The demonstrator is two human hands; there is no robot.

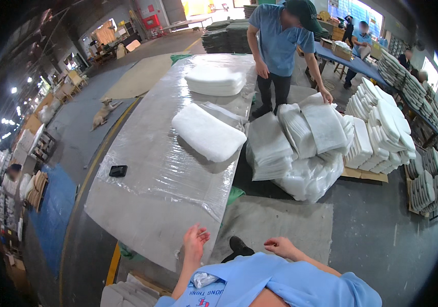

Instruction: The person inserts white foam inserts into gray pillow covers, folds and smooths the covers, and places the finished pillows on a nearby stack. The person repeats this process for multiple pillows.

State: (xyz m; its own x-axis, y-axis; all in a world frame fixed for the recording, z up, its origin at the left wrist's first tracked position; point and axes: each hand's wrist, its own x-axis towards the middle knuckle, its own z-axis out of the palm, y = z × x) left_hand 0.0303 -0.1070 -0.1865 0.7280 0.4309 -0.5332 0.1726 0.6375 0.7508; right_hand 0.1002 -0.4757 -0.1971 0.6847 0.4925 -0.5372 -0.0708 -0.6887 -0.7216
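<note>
My left hand (195,240) hovers over the near end of a long table (142,220) covered in clear film, its fingers apart and nothing in them. To the right, my right hand (279,247) is held in front of my body, off the table, fingers loosely bent and no object visible in it. Farther along the table lies a white padded cushion (208,133), with a thin translucent bag (224,111) partly behind it. A short stack of similar white cushions (216,82) sits beyond. A small black object (118,171), maybe a wallet, rests near the table's left edge.
Right of the table, a co-worker (283,41) touches piles of translucent bags (324,123) above a large plastic bundle (311,179). Stacked white cushions (380,123) stand farther right. A dog (103,113) lies on the floor at left. More cushions (126,292) are at lower left.
</note>
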